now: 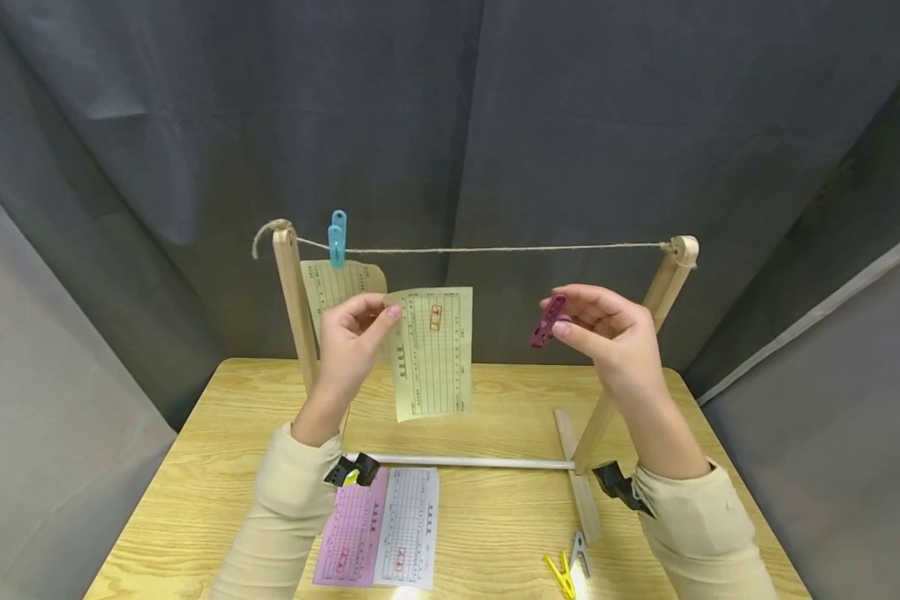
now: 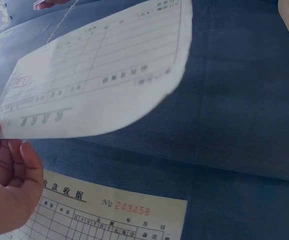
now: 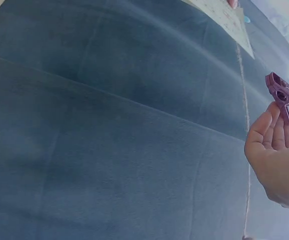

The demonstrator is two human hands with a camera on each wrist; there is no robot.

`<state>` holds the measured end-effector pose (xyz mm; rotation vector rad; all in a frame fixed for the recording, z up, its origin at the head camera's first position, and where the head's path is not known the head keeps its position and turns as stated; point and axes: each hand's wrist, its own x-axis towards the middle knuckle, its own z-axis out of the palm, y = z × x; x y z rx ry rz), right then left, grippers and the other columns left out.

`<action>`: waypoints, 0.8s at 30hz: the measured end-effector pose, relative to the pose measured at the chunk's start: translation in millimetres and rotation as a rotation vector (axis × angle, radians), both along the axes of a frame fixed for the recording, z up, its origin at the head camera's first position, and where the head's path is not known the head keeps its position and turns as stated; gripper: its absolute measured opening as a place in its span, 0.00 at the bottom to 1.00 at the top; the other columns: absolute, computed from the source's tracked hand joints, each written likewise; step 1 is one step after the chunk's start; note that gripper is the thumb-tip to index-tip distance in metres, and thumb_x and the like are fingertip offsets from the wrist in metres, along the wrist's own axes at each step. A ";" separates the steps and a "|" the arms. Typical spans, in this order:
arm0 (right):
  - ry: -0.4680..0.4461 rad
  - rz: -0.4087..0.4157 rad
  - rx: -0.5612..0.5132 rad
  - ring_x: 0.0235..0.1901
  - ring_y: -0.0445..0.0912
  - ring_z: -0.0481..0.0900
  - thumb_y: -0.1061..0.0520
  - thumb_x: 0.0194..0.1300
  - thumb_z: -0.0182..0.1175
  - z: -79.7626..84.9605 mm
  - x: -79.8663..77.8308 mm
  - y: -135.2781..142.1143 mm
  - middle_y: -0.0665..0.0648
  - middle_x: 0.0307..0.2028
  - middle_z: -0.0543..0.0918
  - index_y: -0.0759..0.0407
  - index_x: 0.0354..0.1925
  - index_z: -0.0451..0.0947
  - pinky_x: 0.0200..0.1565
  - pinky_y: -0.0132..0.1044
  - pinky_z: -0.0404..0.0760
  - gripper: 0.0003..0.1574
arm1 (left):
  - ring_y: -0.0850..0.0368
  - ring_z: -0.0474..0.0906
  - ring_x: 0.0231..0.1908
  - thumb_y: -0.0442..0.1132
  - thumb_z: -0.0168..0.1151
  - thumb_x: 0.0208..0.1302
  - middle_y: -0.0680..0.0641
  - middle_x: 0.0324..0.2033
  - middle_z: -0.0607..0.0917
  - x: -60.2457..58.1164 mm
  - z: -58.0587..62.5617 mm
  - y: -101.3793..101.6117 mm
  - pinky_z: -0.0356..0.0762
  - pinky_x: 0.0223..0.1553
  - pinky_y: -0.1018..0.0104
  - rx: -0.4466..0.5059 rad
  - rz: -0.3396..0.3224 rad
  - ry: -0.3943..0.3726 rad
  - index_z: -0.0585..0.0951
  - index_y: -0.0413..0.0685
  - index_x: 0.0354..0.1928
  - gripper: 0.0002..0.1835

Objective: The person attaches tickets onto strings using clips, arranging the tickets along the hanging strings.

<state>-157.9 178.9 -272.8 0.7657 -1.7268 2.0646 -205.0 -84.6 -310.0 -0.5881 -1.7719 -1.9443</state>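
Observation:
My left hand [image 1: 351, 337] pinches a pale yellow receipt slip [image 1: 435, 367] by its upper left edge, below the twine [image 1: 487, 249]. In the left wrist view the slip [image 2: 104, 75] bends away from the thumb and fingers. A purple clothespin [image 1: 547, 321] is held between the thumb and fingers of my right hand [image 1: 607, 329], to the right of the slip and below the twine. Behind my left hand, a second yellow slip [image 1: 337, 283] hangs from the twine under a blue clothespin [image 1: 337, 239].
A wooden post stands at the left [image 1: 294, 300] and another post [image 1: 663, 279] at the right, with a white bar [image 1: 465, 461] low between them. Pink [image 1: 351, 529] and white slips [image 1: 408, 529] lie on the table. Yellow [image 1: 561, 577] and grey clothespins [image 1: 580, 552] lie at the front right.

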 end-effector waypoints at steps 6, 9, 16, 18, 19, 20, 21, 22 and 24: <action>-0.005 0.008 0.013 0.35 0.45 0.80 0.81 0.50 0.54 16.5 -4.6 -6.8 0.57 0.35 0.83 0.66 0.41 0.80 0.38 0.31 0.78 0.22 | 0.65 0.73 0.24 0.25 0.58 0.56 0.59 0.22 0.80 -4.4 5.3 -0.2 0.72 0.27 0.74 -0.013 0.019 -0.020 0.77 0.23 0.32 0.06; -0.015 0.005 0.022 0.34 0.44 0.79 0.80 0.50 0.56 23.6 -6.7 -10.2 0.55 0.34 0.83 0.63 0.41 0.80 0.38 0.31 0.78 0.22 | 0.65 0.74 0.25 0.25 0.58 0.56 0.59 0.23 0.81 -6.6 7.3 0.5 0.73 0.28 0.74 -0.012 0.025 -0.023 0.77 0.23 0.32 0.06; -0.002 -0.001 0.058 0.34 0.44 0.79 0.77 0.50 0.59 39.2 -14.1 -18.9 0.53 0.33 0.83 0.64 0.43 0.79 0.39 0.32 0.78 0.21 | 0.65 0.75 0.25 0.24 0.60 0.54 0.57 0.24 0.81 -10.6 11.0 2.9 0.74 0.28 0.74 0.013 0.051 -0.025 0.77 0.23 0.32 0.07; 0.006 -0.003 0.064 0.34 0.44 0.79 0.77 0.50 0.59 43.2 -17.0 -21.3 0.53 0.33 0.83 0.65 0.43 0.79 0.38 0.32 0.78 0.21 | 0.65 0.75 0.25 0.24 0.60 0.54 0.58 0.24 0.81 -11.4 12.0 3.9 0.74 0.28 0.74 0.025 0.058 -0.024 0.77 0.23 0.33 0.07; 0.010 -0.004 0.066 0.33 0.44 0.79 0.77 0.50 0.59 45.2 -18.6 -22.5 0.53 0.33 0.83 0.65 0.43 0.79 0.38 0.32 0.78 0.20 | 0.64 0.75 0.24 0.24 0.61 0.54 0.58 0.23 0.81 -11.9 12.3 4.4 0.74 0.28 0.74 0.030 0.061 -0.020 0.77 0.22 0.33 0.07; 0.009 -0.005 0.068 0.33 0.44 0.79 0.76 0.50 0.60 47.0 -20.0 -23.6 0.53 0.33 0.83 0.64 0.42 0.80 0.38 0.32 0.78 0.20 | 0.64 0.75 0.24 0.25 0.61 0.54 0.58 0.23 0.81 -12.3 12.6 5.0 0.74 0.27 0.74 0.034 0.063 -0.016 0.77 0.22 0.33 0.07; 0.009 -0.007 0.073 0.33 0.44 0.79 0.76 0.50 0.60 48.8 -21.5 -24.7 0.53 0.33 0.83 0.64 0.42 0.80 0.38 0.33 0.78 0.20 | 0.64 0.75 0.24 0.25 0.61 0.54 0.58 0.23 0.81 -12.8 12.8 5.5 0.73 0.27 0.74 0.036 0.064 -0.012 0.77 0.22 0.33 0.07; 0.007 -0.009 0.078 0.33 0.44 0.79 0.76 0.50 0.60 50.4 -23.0 -25.7 0.53 0.32 0.83 0.65 0.42 0.80 0.38 0.33 0.78 0.19 | 0.64 0.75 0.24 0.25 0.61 0.54 0.58 0.23 0.81 -12.9 13.2 6.0 0.73 0.27 0.74 0.044 0.064 -0.009 0.77 0.22 0.33 0.08; 0.001 -0.013 0.091 0.32 0.45 0.79 0.75 0.50 0.61 53.6 -26.0 -28.1 0.53 0.32 0.83 0.67 0.42 0.79 0.38 0.33 0.78 0.18 | 0.65 0.75 0.24 0.25 0.61 0.54 0.59 0.23 0.81 -13.4 13.3 6.9 0.73 0.27 0.74 0.059 0.065 -0.011 0.77 0.22 0.33 0.08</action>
